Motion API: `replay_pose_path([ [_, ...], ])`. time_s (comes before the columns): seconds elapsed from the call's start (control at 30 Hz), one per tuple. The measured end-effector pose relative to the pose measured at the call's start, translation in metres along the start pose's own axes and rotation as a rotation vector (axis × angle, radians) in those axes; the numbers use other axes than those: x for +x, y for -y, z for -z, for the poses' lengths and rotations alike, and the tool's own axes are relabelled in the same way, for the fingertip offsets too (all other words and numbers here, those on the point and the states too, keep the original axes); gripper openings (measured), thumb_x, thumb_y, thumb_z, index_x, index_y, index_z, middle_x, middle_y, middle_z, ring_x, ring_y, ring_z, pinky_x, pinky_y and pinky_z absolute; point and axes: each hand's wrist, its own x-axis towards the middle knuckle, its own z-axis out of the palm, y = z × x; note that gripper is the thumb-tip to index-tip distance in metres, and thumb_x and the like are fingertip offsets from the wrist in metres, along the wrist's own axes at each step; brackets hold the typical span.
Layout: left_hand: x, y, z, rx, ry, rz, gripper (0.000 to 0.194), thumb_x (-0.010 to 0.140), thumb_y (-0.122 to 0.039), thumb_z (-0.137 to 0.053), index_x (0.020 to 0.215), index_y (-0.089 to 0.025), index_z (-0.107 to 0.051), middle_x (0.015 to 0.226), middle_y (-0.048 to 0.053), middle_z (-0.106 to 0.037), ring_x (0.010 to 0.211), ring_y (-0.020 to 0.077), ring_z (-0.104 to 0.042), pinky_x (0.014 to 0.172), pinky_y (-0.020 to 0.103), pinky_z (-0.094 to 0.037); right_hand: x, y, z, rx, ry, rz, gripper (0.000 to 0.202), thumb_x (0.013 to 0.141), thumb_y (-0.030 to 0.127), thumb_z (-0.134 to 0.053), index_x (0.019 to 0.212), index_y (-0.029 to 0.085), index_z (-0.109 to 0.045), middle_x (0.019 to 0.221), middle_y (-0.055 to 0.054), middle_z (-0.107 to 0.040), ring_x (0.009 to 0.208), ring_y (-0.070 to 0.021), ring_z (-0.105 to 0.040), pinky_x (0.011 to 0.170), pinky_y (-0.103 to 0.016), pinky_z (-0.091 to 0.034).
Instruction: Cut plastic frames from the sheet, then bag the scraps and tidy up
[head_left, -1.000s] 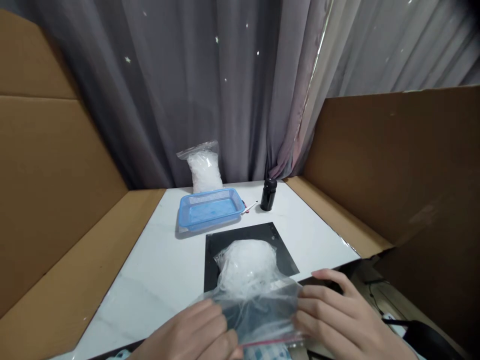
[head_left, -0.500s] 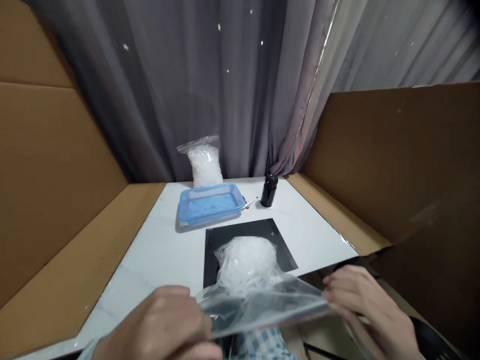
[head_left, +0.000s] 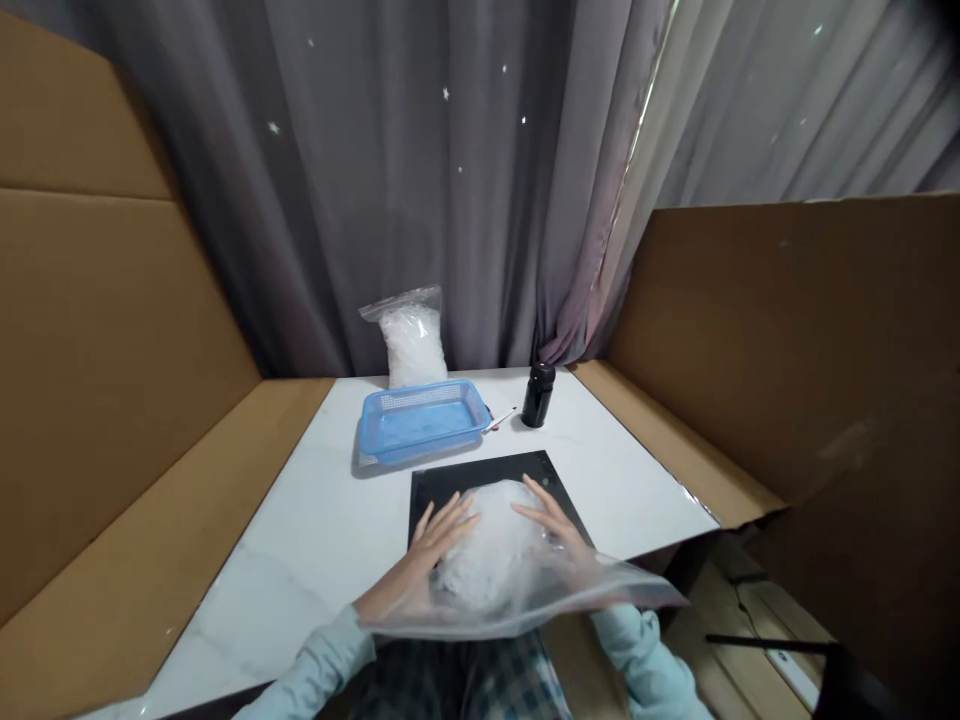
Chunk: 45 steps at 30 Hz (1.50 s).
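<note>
A clear plastic zip bag (head_left: 491, 545) with a white, fluffy-looking filling lies on a black mat (head_left: 442, 482) at the table's near edge. Its transparent mouth end hangs toward me, over the edge. My left hand (head_left: 442, 530) rests on the left side of the bag, fingers stretched out and spread. On the opposite side my right hand (head_left: 555, 525) also lies with spread fingers against the bulge. Part of the right palm shows only through the clear plastic.
Behind the mat stands a blue plastic basket (head_left: 367, 440), with a second filled zip bag (head_left: 415, 345) behind it. A thin white stick (head_left: 501, 419) lies beside the basket, near a black bottle (head_left: 538, 396). Cardboard walls (head_left: 97, 380) flank the white table (head_left: 300, 540).
Both hands have let go of the bag's mouth edge and moved forward and inward onto its filled part. The view has tilted up slightly.
</note>
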Motion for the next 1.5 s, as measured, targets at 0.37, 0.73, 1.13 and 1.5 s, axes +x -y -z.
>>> replay_pose_path([
  [0.37, 0.070, -0.008, 0.048, -0.338, -0.552, 0.136, 0.056, 0.090, -0.060, -0.052, 0.124, -0.017, -0.064, 0.125, 0.012, -0.068, 0.119, 0.0274, -0.062, 0.108, 0.043, -0.045, 0.074, 0.044, -0.002, 0.129, -0.509, 0.058, 0.035, 0.095, 0.049, -0.054, 0.116, 0.027, -0.070, 0.138, -0.006, -0.059, 0.133, -0.0229, -0.050, 0.116, -0.040, -0.032],
  [0.73, 0.059, 0.014, 0.011, -0.401, -0.584, 0.327, 0.047, 0.081, -0.057, -0.067, 0.101, -0.015, -0.071, 0.113, 0.012, -0.072, 0.113, 0.0323, -0.064, 0.105, 0.047, -0.046, 0.068, 0.012, -0.028, 0.231, -0.407, -0.127, 0.042, 0.086, 0.055, -0.062, 0.075, 0.015, -0.070, 0.074, -0.004, -0.070, 0.077, -0.0218, -0.065, 0.081, -0.035, -0.052],
  [1.13, 0.020, 0.000, 0.092, -0.385, -0.399, 0.026, 0.032, 0.088, -0.047, -0.054, 0.084, -0.019, -0.069, 0.073, 0.005, -0.069, 0.078, 0.0242, -0.066, 0.090, 0.044, -0.048, 0.058, 0.061, 0.037, 0.354, -0.473, 0.102, 0.019, 0.087, 0.035, -0.065, 0.077, 0.021, -0.059, 0.081, -0.002, -0.071, 0.074, -0.0169, -0.067, 0.086, -0.036, -0.051],
  [1.5, 0.000, 0.005, 0.026, 0.528, -0.205, -0.204, 0.034, 0.076, -0.042, -0.077, 0.102, -0.025, -0.062, 0.142, 0.011, -0.050, 0.132, 0.0356, -0.043, 0.110, 0.051, -0.028, 0.031, 0.054, 0.006, -0.484, -0.134, -0.029, 0.049, 0.068, 0.064, -0.077, 0.084, 0.021, -0.061, 0.097, -0.007, -0.061, 0.096, -0.0263, -0.057, 0.090, -0.043, -0.044],
])
